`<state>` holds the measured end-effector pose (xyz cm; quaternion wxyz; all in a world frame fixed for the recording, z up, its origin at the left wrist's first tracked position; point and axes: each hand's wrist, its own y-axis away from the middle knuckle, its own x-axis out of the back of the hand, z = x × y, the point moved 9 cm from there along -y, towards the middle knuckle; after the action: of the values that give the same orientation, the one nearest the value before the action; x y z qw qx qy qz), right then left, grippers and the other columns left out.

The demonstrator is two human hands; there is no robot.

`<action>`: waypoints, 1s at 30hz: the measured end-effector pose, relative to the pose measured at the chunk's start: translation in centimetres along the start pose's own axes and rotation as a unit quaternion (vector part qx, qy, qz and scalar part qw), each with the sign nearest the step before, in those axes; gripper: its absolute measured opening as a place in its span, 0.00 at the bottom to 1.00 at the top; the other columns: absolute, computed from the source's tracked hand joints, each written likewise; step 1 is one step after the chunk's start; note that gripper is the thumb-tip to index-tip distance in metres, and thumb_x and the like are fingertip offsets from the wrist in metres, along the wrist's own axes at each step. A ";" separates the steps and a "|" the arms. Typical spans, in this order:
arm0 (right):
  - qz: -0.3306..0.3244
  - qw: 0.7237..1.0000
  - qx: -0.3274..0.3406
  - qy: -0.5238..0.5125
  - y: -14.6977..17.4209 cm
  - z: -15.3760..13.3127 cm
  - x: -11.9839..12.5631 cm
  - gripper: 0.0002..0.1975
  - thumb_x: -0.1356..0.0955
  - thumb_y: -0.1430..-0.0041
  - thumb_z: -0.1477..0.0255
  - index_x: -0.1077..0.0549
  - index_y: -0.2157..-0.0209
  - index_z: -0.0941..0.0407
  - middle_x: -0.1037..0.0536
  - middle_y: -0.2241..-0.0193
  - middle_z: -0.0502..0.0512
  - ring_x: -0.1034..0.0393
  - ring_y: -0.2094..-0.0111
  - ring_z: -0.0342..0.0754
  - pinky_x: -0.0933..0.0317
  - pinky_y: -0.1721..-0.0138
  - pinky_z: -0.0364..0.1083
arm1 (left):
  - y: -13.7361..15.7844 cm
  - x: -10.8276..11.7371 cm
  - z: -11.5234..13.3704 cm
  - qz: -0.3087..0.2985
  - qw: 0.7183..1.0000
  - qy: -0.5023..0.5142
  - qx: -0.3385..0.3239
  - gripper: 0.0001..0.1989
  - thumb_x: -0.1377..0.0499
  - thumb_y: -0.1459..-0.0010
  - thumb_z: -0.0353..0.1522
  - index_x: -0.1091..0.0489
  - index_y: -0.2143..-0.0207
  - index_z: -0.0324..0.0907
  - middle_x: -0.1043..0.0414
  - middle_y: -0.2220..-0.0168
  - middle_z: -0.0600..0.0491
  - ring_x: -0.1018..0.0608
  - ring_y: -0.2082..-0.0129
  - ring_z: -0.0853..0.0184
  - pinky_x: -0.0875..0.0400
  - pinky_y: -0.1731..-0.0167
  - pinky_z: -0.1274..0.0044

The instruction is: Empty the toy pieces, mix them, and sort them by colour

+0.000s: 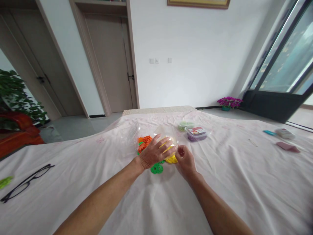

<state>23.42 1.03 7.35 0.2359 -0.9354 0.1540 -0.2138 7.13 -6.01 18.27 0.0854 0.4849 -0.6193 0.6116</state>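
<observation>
In the head view my left hand (158,150) lies across a clear plastic container (173,139), its fingers curved over the top and holding it. Yellow notched plastic discs (171,159) show beneath and through the clear plastic. My right hand (186,160) is closed at the container's right edge; thumb and index finger are pinched there, and what exactly they grip is partly hidden. Left of my left hand is a pile of orange discs (146,141) with some green among them. One green disc (156,168) lies on the cloth just below my left wrist.
Behind my hands stand a lidded box of purple pieces (196,134) and a box of green pieces (185,125). Clear plastic (130,140) lies at left. Black glasses (26,182) rest far left. A tissue pack (285,133) and a pink item (288,147) lie right.
</observation>
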 end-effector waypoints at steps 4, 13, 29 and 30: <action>0.018 1.000 -0.004 -0.022 -0.2 0.2 0.4 0.11 0.34 0.47 0.64 0.30 0.66 0.57 0.25 0.72 0.52 0.34 0.72 0.45 0.36 0.67 0.45 | 0.7 1.9 -1.0 0.056 0.996 -0.053 0.032 0.27 0.47 0.38 0.23 0.39 0.40 0.54 0.32 0.44 0.50 0.34 0.37 0.60 0.45 0.36 0.55; 0.103 0.955 -0.159 -0.228 -0.2 3.1 1.5 0.14 0.29 0.52 0.64 0.32 0.66 0.55 0.27 0.73 0.48 0.31 0.75 0.43 0.31 0.71 0.44 | 6.9 9.6 -6.5 0.403 0.840 0.036 0.362 0.50 0.30 0.54 0.40 0.53 0.33 0.46 0.44 0.39 0.42 0.36 0.38 0.52 0.39 0.40 0.59; -0.280 0.914 -0.283 -0.079 0.5 -0.4 -4.4 0.14 0.28 0.51 0.61 0.29 0.79 0.57 0.27 0.86 0.53 0.36 0.88 0.43 0.48 0.91 0.39 | 22.4 7.1 -13.3 0.517 0.602 0.065 0.605 0.56 0.29 0.58 0.41 0.60 0.34 0.46 0.46 0.41 0.40 0.31 0.42 0.56 0.35 0.43 0.59; -0.269 0.930 -0.240 -0.071 -0.5 -2.2 -5.2 0.12 0.30 0.50 0.62 0.28 0.78 0.57 0.26 0.85 0.52 0.36 0.87 0.43 0.46 0.90 0.39 | 22.2 6.9 -13.2 0.511 0.610 0.057 0.603 0.57 0.28 0.58 0.41 0.60 0.34 0.47 0.46 0.41 0.41 0.32 0.42 0.56 0.35 0.44 0.59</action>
<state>18.04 2.62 7.65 -0.0511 -0.9832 -0.0736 -0.1588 -18.51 -3.21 11.25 -0.5172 -0.0041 -0.2518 0.8180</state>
